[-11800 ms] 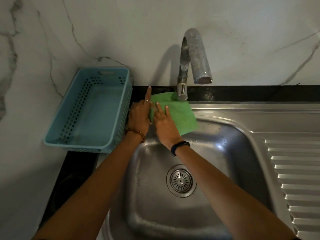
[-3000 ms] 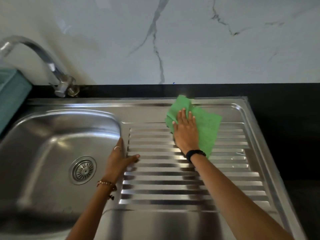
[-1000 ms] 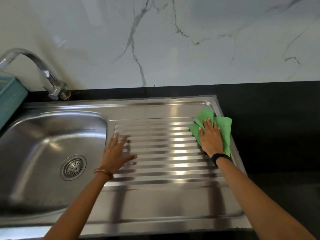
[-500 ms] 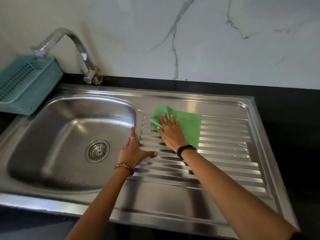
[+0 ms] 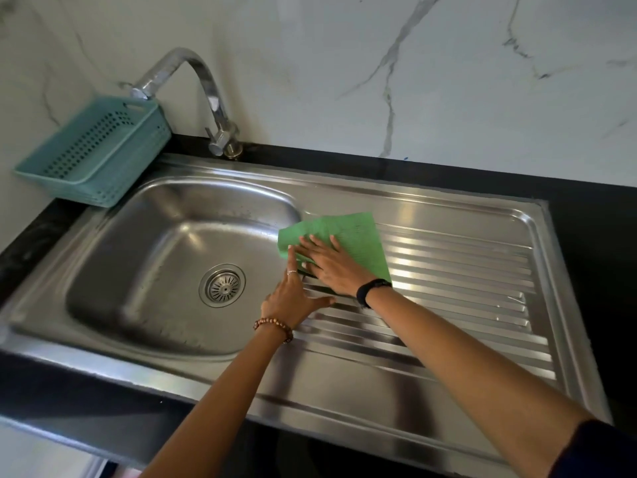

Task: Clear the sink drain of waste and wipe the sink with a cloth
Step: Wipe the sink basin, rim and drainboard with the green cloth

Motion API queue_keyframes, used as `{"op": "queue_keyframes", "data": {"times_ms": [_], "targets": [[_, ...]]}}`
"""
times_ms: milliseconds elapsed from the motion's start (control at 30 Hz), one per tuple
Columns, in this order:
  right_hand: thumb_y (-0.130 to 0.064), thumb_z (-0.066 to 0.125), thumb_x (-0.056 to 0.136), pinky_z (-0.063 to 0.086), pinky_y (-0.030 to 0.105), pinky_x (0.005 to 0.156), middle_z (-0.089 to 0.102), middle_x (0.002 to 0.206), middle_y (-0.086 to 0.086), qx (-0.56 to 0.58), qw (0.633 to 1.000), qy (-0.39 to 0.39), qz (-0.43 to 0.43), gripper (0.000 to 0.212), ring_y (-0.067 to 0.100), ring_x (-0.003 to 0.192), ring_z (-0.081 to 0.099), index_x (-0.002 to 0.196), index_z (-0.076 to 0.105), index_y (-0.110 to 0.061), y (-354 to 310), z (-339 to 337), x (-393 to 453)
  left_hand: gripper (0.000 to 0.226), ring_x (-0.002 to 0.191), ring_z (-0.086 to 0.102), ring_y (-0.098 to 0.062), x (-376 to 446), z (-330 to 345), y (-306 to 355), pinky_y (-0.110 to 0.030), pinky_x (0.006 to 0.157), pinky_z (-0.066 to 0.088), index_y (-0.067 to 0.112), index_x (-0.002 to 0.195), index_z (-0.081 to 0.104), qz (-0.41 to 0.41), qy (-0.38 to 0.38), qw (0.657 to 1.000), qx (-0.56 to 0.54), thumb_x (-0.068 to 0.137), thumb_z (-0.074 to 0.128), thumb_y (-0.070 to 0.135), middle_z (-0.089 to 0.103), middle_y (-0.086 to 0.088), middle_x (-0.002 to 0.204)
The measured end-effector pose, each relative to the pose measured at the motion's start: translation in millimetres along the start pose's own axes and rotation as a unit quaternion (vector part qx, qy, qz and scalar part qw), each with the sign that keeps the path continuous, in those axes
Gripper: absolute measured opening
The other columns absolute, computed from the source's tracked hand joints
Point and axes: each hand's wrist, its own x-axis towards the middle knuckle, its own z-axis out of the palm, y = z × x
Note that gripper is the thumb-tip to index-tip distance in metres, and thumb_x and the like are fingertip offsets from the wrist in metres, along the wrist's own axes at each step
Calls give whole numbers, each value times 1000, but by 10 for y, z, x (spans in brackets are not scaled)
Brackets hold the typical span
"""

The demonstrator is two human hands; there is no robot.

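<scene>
- The right hand lies flat on a green cloth, with its fingers spread wide and straight. It presses on the cloth and does not grip it.
- The cloth lies on the ridged draining part of the steel sink, right at the edge of the bowl. One corner of the cloth hangs a little over the bowl's rim.
- The left hand is open too. It rests on the strip between the bowl and the ridges, with the thumb pointing to the right and one finger pointing up toward the cloth. That finger wears a ring and its tip touches the cloth's near edge.
- The left wrist has a bead bracelet. The right wrist has a black band.
- The round drain sits in the middle of the bowl floor, well apart from the cloth. Its metal strainer looks clean.
- A curved tap stands behind the bowl on the black worktop.
- A light blue basket with little holes sits at the far left, just beside the tap's spout.
- A white wall with grey veins rises behind it all.
</scene>
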Motion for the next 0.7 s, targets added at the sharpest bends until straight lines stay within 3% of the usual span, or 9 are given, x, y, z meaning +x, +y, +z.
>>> {"op": "queue_keyframes", "data": {"times_ms": [133, 267, 367, 467, 567, 700], "targets": [[-29, 28, 102, -3, 42, 119, 9, 159, -2, 3, 998, 51, 38, 50, 15, 147, 4, 148, 14, -20, 223, 51, -392, 118, 144, 19, -23, -78, 57, -13, -56, 115, 14, 21, 142, -26, 19, 43, 999, 24, 73, 63, 58, 18, -4, 157], [-33, 26, 101, -1, 38, 120, 13, 158, -3, 12, 985, 110, 133, 49, 13, 146, 8, 148, 15, -21, 599, 59, -971, 95, 146, -5, -15, -135, 265, 239, -46, 116, -5, 29, 145, -11, 143, 52, 982, 109, 80, 51, 61, -5, 4, 158], [-34, 26, 101, 1, 39, 121, 15, 158, -4, 6, 970, 144, 195, 48, 13, 146, 10, 147, 17, -22, 873, 82, -1446, 83, 146, -5, -14, -176, 512, 616, -44, 117, -3, 36, 146, 3, 227, -11, 961, 156, 81, 48, 62, -6, 6, 158], [-30, 29, 101, 0, 43, 119, 18, 157, -3, 9, 939, 186, 288, 48, 15, 146, 11, 147, 20, -23, 1210, 57, -1908, 77, 146, -4, -11, -253, 757, 900, -56, 114, -3, 40, 145, 12, 246, -74, 947, 191, 81, 46, 65, -6, 10, 158], [-21, 32, 101, 3, 43, 118, 18, 157, 5, 47, 899, 212, 380, 48, 23, 146, 13, 147, 22, -13, 1487, -39, -2237, 73, 146, -3, -9, -278, 852, 944, -63, 110, -5, 41, 144, 13, 236, -80, 946, 208, 82, 42, 66, -4, 11, 158], [-22, 28, 101, 5, 38, 119, 16, 157, 13, 43, 882, 220, 414, 50, 26, 146, 13, 147, 17, -4, 1403, -2, -2273, 70, 146, -1, -9, -269, 796, 882, -58, 113, -4, 39, 144, 15, 245, -80, 947, 192, 85, 44, 60, -1, 10, 158]]}}
